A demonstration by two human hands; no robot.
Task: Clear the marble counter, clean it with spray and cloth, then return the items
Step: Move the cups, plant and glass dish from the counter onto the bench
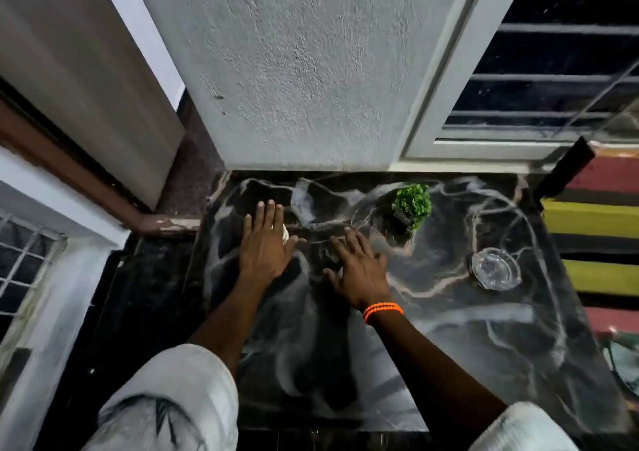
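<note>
The black marble counter with pale veins fills the middle of the view. A small green plant in a dark pot stands near its back edge. Right of centre sits a clear glass ashtray. My left hand lies flat with its fingers stretched toward the wall, and a small white object peeks out at its right side. My right hand, with an orange bead bracelet on the wrist, is spread over the counter just left of the plant. Whatever lies under either palm is hidden.
A grey textured wall rises directly behind the counter. A barred window is at the back right, and a red, yellow and black striped cloth lies beyond the counter's right edge. A brown door frame stands to the left.
</note>
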